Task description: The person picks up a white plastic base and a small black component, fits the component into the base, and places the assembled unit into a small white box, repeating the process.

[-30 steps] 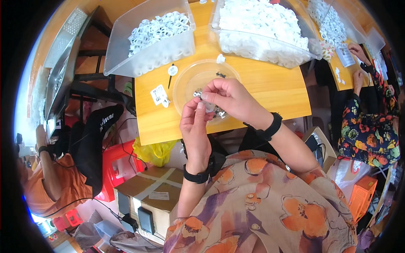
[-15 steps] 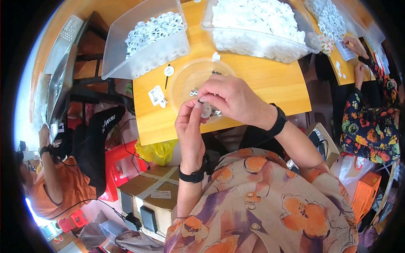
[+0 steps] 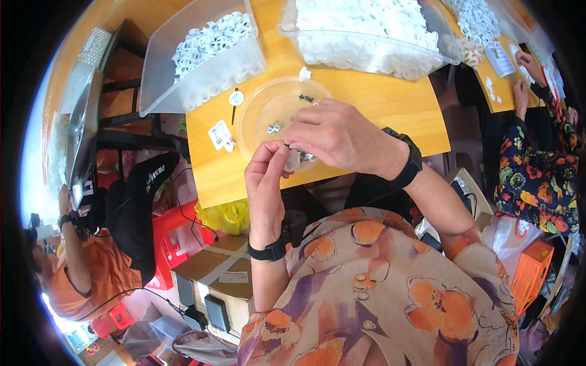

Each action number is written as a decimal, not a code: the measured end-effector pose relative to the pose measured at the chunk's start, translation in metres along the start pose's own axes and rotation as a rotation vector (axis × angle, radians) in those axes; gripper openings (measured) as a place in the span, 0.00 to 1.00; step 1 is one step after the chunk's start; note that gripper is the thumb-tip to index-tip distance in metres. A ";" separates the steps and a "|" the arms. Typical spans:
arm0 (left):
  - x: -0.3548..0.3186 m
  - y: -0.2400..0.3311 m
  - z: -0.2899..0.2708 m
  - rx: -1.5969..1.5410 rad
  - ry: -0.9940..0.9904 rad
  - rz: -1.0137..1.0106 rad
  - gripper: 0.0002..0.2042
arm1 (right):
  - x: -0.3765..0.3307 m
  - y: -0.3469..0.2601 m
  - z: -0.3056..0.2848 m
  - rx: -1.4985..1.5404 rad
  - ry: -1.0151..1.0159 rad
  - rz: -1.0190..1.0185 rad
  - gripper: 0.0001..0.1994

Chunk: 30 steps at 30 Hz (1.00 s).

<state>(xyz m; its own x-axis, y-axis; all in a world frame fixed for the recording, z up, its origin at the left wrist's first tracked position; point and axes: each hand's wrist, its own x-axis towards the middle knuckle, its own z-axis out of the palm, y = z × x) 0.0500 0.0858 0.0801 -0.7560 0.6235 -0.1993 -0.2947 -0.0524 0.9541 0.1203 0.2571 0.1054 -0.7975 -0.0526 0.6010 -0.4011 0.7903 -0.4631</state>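
Both hands have drifted a touch lower and toward seven o'clock since half a second ago, and they stay locked together over the near rim of the clear round dish [image 3: 262, 107]. Left hand [image 3: 264, 183] rises from six o'clock, thumb and fingertips pinched shut on a small pale part [image 3: 293, 160]. Right hand [image 3: 339, 137] comes across from three o'clock, fingers curled down and closed on that same part, the two sets of fingertips touching. So the part sits right between both hands, just above the dish's six o'clock edge. Inside the dish, a few tiny metal bits [image 3: 274, 127] lie near its centre. At ten o'clock of the dish, a small white disc with a dark pin [image 3: 235, 99] rests on the yellow table [image 3: 378, 100]. Further out at eleven o'clock stands a clear tub of white rings [image 3: 204, 52]; at one o'clock, a bigger tub of white parts [image 3: 366, 33].
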 end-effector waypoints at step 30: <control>0.002 -0.002 0.010 -0.447 -0.048 -0.065 0.14 | -0.018 -0.021 0.016 0.459 0.135 0.588 0.04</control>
<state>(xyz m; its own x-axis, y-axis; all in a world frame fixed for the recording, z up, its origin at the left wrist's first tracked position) 0.0551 0.0948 0.0797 -0.7026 0.6717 -0.2350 -0.5720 -0.3367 0.7480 0.1361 0.2322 0.0940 -0.8876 0.3977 0.2323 -0.0978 0.3302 -0.9388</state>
